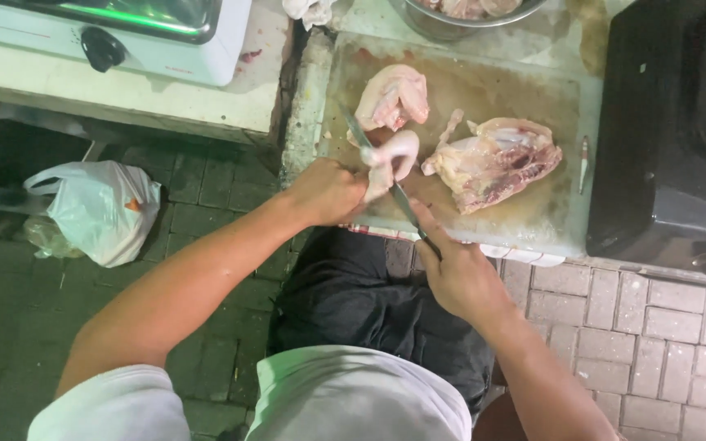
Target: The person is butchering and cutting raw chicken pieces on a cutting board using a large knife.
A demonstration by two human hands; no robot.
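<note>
Head view: left hand (326, 192) is gripping a raw chicken piece (391, 161) on the cutting board (545, 216). Right hand (459, 273) is closing around a knife (377, 167), blade lying across that piece. Larger carcass (496, 161) is lying just beside; another piece (394, 96) behind.

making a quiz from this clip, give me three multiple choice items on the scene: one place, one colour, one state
1. Where does the plastic bag lie?
A. on the board
B. on the paved floor, left of the person
C. in the bowl

2. What colour is the board?
A. pale, stained
B. bright blue
C. black

3. What is the right hand doing?
A. resting open and empty
B. gripping a knife
C. holding the bag

Key: 1 B, the bag sits on the bricks at left. 2 A, the board's rim shows whitish. 3 B, fingers close on the handle while the left hand holds a chicken piece.
</note>
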